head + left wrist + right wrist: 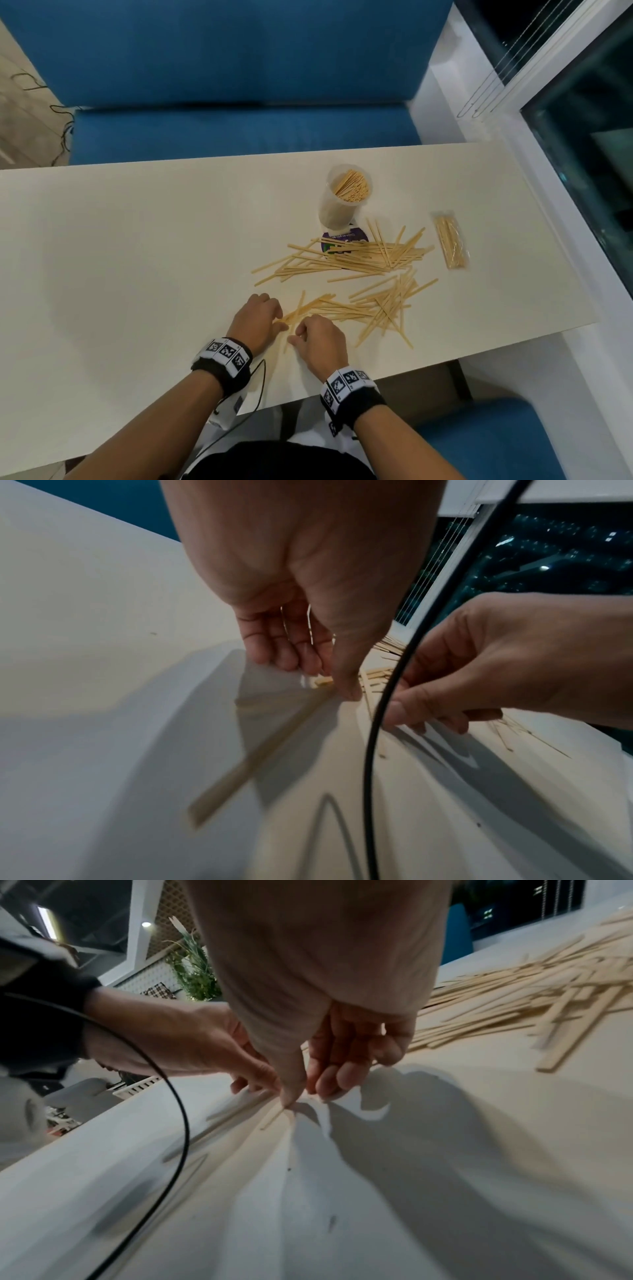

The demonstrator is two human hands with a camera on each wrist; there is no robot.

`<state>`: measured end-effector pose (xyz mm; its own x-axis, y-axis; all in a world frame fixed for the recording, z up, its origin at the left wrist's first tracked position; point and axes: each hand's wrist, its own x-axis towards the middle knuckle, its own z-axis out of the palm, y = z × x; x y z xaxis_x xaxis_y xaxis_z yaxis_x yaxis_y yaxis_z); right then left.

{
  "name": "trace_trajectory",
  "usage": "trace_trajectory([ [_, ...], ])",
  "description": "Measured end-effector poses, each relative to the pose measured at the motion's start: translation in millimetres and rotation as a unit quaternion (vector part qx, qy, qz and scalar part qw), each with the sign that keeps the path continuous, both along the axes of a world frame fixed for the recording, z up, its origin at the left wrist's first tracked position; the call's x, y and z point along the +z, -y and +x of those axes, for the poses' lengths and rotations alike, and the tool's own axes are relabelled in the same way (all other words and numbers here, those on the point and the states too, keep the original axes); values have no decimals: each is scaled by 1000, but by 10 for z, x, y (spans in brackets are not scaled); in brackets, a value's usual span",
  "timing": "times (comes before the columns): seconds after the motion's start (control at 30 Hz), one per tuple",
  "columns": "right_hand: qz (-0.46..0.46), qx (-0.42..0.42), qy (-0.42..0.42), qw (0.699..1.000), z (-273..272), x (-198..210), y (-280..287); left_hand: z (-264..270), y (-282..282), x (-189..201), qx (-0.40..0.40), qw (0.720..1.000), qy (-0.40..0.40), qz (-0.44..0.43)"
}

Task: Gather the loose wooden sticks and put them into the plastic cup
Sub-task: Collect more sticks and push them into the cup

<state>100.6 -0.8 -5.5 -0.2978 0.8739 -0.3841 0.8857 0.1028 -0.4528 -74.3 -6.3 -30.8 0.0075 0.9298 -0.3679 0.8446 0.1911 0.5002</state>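
Observation:
A clear plastic cup (337, 205) stands upright on the cream table (137, 240), with several wooden sticks upright inside it. Loose sticks lie in two heaps: a far heap (352, 258) below the cup and a near heap (376, 306). Both hands sit at the left end of the near heap. My left hand (279, 320) curls over the stick ends, and its thumb and fingers (291, 664) pinch them. One long stick (260, 753) runs back from that thumb along the table. My right hand (295, 337) is beside it, with its thumb tip (291, 1096) pressing a stick end onto the table.
A sealed packet of sticks (451, 241) lies right of the heaps. A purple round coaster (342, 240) shows under the far heap. A black cable (369, 750) hangs from my left wrist. A blue bench lies beyond the table; a window ledge runs along the right.

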Motion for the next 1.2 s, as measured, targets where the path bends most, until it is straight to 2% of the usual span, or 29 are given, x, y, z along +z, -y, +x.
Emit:
trace_trajectory([
  [0.17,38,-46,-60,996,5,77,-28,-59,-44,10,18,998,43,46],
  [0.27,103,-59,-86,989,148,110,-161,-143,17,26,12,996,41,76],
  [0.33,126,10,-60,990,200,112,-294,-198,88,46,-9,997,10,80],
  [0.43,89,159,7,983,135,109,-475,-235,166,59,-53,996,-51,50],
  [0.53,78,262,48,961,14,59,-522,-212,189,13,-52,997,-37,48],
  [0.63,88,288,26,953,-40,-14,-496,-180,168,-30,-33,997,-10,73],
  [0.8,111,284,-13,952,-72,-152,-465,-157,124,-75,-49,993,-31,106],
  [0.9,132,277,-15,952,-85,-166,-501,-120,100,-48,-27,993,-26,113],
  [0.97,150,229,-34,961,-36,-110,-514,-102,97,-28,-9,993,-21,115],
  [1.0,156,176,-56,970,36,-58,-499,-84,87,-15,-9,993,-22,115],
  [1.1,171,-56,-136,974,423,88,-370,-18,34,40,-21,993,-39,109],
  [1.2,92,-288,-132,944,936,163,-195,65,-54,46,-66,991,-51,103],
])
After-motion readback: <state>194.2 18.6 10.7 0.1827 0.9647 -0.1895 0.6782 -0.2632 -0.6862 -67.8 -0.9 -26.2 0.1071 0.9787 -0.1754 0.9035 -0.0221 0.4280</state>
